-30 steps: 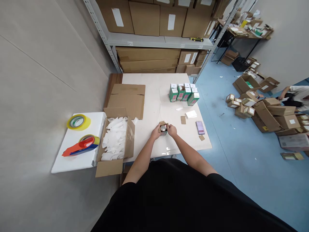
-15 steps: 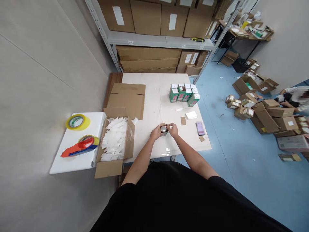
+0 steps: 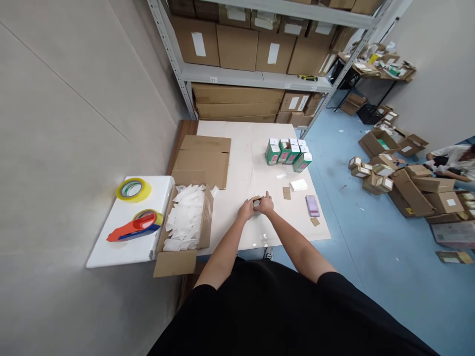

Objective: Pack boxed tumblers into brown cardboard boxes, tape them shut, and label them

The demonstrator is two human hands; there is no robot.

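At the front middle of the white-covered table (image 3: 241, 163), both my hands close round a small open box (image 3: 256, 203). My left hand (image 3: 245, 210) grips its left side with curled fingers. From the right, my right hand (image 3: 264, 203) reaches over the top, its fingers bent over the opening and one pointing away. Brown cardboard shows at the box's far edge, and my fingers hide most of what is inside. Nearby on the right lie a flat brown cardboard piece (image 3: 287, 193) and a white pad (image 3: 298, 185).
Several green-and-white boxes (image 3: 293, 153) stand at the back right, with purple packets (image 3: 312, 205) nearer. To the left are a carton of white paper (image 3: 185, 217), a flattened carton (image 3: 208, 158), yellow tape (image 3: 133, 190) and a red tape dispenser (image 3: 133, 227). A person (image 3: 454, 160) sits far right.
My right hand has moved over the top of the box, covering most of the round silver top seen before. The view has tilted up, showing more of the shelf.
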